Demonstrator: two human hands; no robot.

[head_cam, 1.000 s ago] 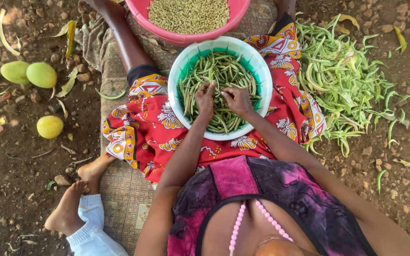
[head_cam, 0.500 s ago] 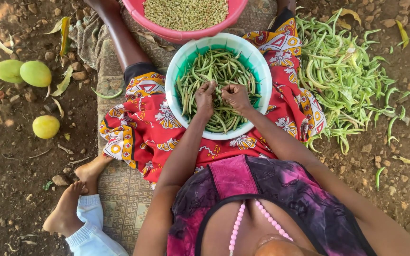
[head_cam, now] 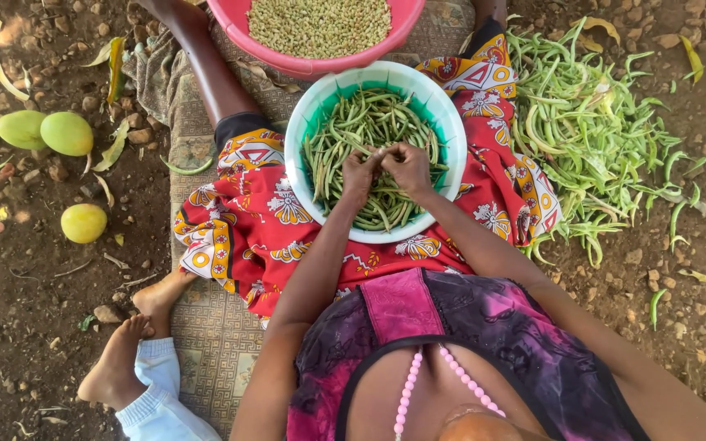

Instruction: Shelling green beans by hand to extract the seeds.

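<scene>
We see a teal basin [head_cam: 302, 122] on the lap, full of green bean pods [head_cam: 353, 131]. Just beyond it, touching its far rim, a pink basin [head_cam: 243, 37] holds shelled beans [head_cam: 320, 24]. A heap of emptied pods [head_cam: 590, 131] crowds the right side; three mangoes [head_cam: 67, 135] lie well apart on the bare dirt at left. Our left hand [head_cam: 359, 175] and right hand [head_cam: 408, 167] meet over the teal basin, fingers pinched narrowly together on one pod [head_cam: 382, 153].

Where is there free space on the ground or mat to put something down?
Bare dirt lies below the yellow fruit, left of the small feet. The woven mat shows a bare strip below the red cloth. Right of the green bowl, the pod pile crowds the ground.
</scene>
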